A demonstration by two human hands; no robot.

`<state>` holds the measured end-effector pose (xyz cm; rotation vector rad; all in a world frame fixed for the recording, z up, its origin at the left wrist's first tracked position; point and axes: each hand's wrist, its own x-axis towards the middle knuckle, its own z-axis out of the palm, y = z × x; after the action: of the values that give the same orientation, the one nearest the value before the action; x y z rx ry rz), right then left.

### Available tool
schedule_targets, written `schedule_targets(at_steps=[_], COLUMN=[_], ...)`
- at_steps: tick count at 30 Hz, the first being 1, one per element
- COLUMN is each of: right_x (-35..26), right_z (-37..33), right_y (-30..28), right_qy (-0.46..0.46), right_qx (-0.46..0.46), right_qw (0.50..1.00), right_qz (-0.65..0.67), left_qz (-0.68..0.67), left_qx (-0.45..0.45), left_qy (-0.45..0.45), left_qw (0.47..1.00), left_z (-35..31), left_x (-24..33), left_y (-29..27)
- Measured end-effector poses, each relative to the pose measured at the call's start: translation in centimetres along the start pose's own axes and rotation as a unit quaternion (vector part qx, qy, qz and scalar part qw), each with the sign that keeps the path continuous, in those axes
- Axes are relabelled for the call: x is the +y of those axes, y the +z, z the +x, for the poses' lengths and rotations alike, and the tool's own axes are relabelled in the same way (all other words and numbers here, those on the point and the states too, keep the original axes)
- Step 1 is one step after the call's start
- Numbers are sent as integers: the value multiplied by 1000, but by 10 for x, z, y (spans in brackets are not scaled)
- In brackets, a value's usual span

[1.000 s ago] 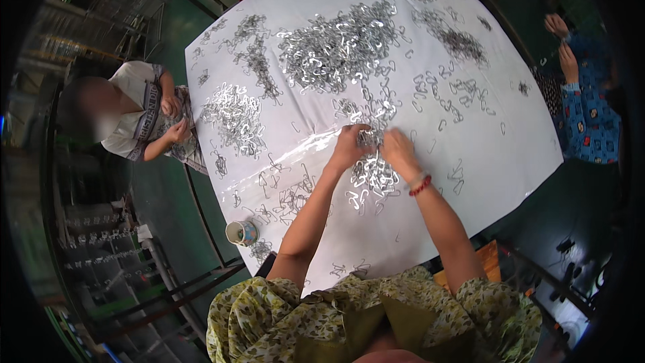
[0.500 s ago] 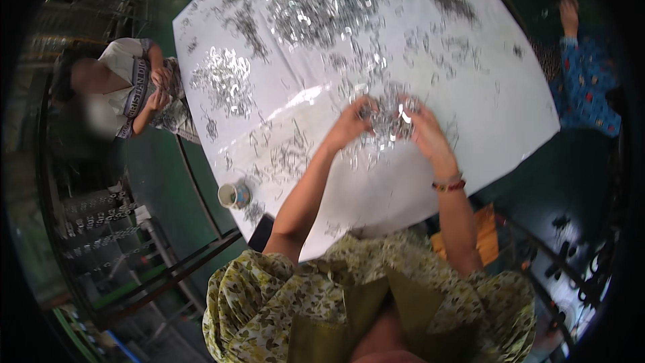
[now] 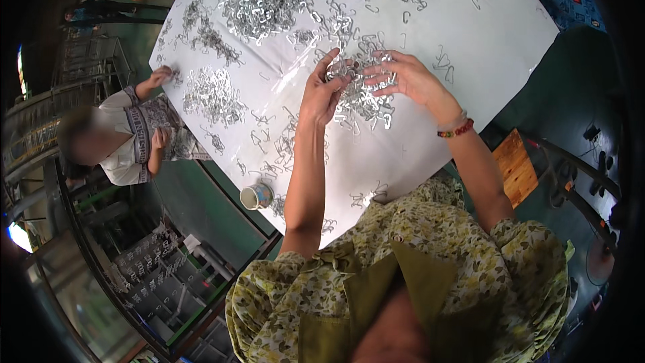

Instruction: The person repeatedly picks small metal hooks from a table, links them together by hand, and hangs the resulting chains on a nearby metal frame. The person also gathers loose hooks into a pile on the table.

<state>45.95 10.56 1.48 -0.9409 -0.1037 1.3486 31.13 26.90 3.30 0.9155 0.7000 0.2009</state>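
Right between the two hands lies a heap point(image 3: 366, 103) of metal hooks, turned every which way, with no shared long axis. The left hand point(image 3: 320, 96) is at the heap's left edge, thumb and fingers parted and curved toward it; the right hand point(image 3: 415, 82) is at its right edge, fingers spread, hooks against them. Both look about equally near. A cup point(image 3: 267, 194) stands to the heap's lower left, mouth up; I cannot tell its contents. Beyond the heap, upper left, lies a bigger pile point(image 3: 272, 1).
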Motion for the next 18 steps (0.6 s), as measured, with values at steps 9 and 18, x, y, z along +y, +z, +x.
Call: schedule_targets(at_steps=[9,18], right_x=[33,60], right_z=[-16,-27], right_y=[-11,-21], right_qy=[-29,-104], right_qx=[23,178], right_qw=[988,806], right_qz=[-152,-555], left_qz=[-8,59], left_qx=[13,37], left_qy=[-28,-50], left_qw=[999,996], left_z=[-23,-18], left_x=[-13,-51], left_y=[7,-27])
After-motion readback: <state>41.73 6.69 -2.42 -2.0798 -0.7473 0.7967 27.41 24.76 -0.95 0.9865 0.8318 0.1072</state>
